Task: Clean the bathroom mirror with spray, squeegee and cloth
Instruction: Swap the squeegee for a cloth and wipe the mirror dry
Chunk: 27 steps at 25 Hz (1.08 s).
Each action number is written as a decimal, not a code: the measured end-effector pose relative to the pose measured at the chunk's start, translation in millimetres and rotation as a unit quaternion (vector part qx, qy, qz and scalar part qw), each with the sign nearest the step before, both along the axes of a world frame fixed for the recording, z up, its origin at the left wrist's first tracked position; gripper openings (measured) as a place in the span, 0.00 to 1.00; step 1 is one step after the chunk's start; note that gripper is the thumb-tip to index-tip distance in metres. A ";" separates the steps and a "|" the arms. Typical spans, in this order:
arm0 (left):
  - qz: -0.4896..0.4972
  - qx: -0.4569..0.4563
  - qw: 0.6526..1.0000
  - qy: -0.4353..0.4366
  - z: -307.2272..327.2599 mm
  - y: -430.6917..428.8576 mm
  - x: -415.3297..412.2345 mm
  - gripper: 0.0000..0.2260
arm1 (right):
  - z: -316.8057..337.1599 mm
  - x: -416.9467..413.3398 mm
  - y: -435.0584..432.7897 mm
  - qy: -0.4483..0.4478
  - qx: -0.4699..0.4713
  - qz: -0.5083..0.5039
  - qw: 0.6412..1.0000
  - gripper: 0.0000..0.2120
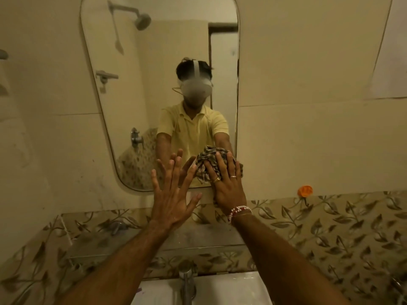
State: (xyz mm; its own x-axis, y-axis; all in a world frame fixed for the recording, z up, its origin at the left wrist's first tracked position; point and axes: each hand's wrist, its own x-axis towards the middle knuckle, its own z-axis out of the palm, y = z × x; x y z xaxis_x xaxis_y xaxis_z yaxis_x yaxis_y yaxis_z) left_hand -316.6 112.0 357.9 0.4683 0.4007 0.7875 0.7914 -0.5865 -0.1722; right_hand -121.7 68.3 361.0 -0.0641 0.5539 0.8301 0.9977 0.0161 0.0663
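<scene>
Mirror (154, 84) gets the bunched cloth (209, 160) pressed on by right hand (229, 186); left hand (171, 194) flat, fingers spread.

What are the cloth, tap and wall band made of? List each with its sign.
Cloth: soft woven fabric, checked, crumpling under the right hand.
Tap: metal, likely chromed; grey sheen.
Wall band: probably glazed ceramic tile; glossy leaf print.

No readable text, labels, brands or numbers anywhere: mirror (141, 89), tiles, cloth (208, 164) all unmarked.
</scene>
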 end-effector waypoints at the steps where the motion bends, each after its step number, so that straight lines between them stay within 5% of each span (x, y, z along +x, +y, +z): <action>1: -0.001 0.002 1.000 -0.001 3.1 0.9 0.4 0.36 | 1.6 3.7 -4.1 -0.009 -0.002 0.004 1.000 0.36; 11: -0.152 0.012 0.988 -0.036 41.3 -15.3 83.5 0.35 | 32.6 64.3 -91.9 -0.001 -0.015 -0.113 0.993 0.34; 15: -0.245 -0.014 0.969 -0.035 41.6 -46.2 138.9 0.35 | 35.7 88.9 -154.9 0.009 -0.020 -0.222 0.975 0.44; 27: -0.464 -0.143 0.872 0.063 -81.2 -221.9 274.9 0.35 | -78.3 138.2 -349.5 0.118 -0.037 -0.405 0.906 0.31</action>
